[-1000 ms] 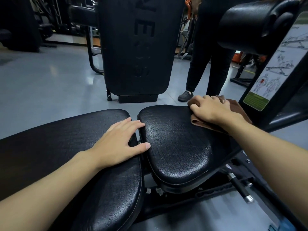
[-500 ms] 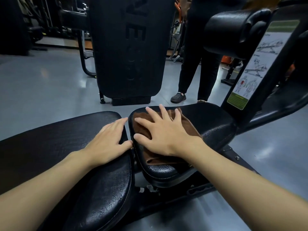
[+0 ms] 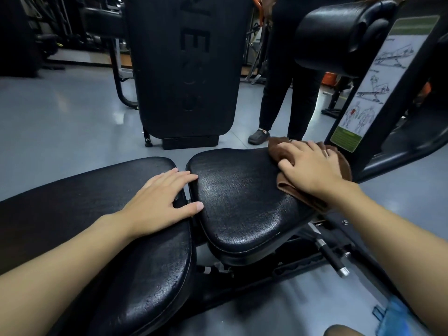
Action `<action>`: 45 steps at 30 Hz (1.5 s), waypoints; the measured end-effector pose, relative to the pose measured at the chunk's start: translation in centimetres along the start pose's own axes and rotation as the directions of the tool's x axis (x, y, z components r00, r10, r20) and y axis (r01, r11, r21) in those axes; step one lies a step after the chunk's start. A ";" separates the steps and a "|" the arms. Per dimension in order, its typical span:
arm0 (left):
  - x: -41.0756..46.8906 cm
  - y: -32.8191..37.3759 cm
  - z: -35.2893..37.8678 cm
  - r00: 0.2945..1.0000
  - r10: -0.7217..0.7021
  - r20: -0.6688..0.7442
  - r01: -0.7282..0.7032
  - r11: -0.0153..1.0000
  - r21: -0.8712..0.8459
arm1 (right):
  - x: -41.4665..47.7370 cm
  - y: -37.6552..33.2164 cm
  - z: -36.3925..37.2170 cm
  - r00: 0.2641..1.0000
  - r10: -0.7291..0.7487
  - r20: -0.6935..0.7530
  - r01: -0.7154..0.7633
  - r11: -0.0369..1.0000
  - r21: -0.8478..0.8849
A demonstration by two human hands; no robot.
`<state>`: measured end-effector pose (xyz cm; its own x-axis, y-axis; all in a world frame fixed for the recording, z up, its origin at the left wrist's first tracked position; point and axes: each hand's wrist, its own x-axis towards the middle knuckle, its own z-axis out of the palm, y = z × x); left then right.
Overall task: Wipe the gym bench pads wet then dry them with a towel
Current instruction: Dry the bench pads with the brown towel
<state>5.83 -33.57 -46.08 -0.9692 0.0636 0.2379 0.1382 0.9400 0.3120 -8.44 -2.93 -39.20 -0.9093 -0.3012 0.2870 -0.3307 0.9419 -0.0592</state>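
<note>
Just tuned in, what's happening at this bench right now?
A person is wiping a gym bench. The right hand presses a brown towel onto the far end of the seat pad; the left hand rests flat on the neighbouring long pad. A second person stands just beyond.

so the seat pad (image 3: 242, 202) we had was black with a fine crackled grain, and the back pad (image 3: 97, 202) beside it was the same black. our towel (image 3: 344, 166) was brown. the floor (image 3: 60, 122) was a shiny pale grey. the placard (image 3: 378, 93) was white with line drawings and green bands, and we spotted a blue thing (image 3: 397, 318) low down, plus an orange bit (image 3: 328, 78) further back.
</note>
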 end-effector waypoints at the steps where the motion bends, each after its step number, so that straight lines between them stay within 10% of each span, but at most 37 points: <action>1: 0.0 0.0 0.0 1.000 0.001 -0.003 -0.001 1.000 0.003 | -0.2 -0.5 0.3 1.000 0.011 -0.001 -0.011 1.000 -0.001; 15: 0.1 0.7 -0.4 0.998 -0.055 0.038 0.057 0.997 -0.054 | -11.0 -9.8 1.6 0.920 -0.389 -0.046 0.392 0.917 0.075; 27: 0.7 3.5 0.3 0.984 -0.098 0.147 0.087 0.993 0.077 | -4.6 -2.4 2.0 0.953 0.180 -0.243 -0.136 0.973 0.189; 37: 0.6 3.3 0.6 0.989 -0.095 0.116 0.084 0.991 0.101 | -17.5 -13.5 5.4 0.875 0.109 -0.472 0.071 0.935 0.348; 45: 0.4 3.7 0.2 0.989 -0.084 0.123 0.075 0.994 0.079 | -12.5 -6.5 5.2 0.825 0.235 -0.514 0.099 0.835 0.541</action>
<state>5.96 -29.98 -44.98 -0.9951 0.0249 0.0955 0.0487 0.9656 0.2553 3.72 -6.05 -47.36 -0.6982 0.0491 0.7142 -0.5028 0.6766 -0.5380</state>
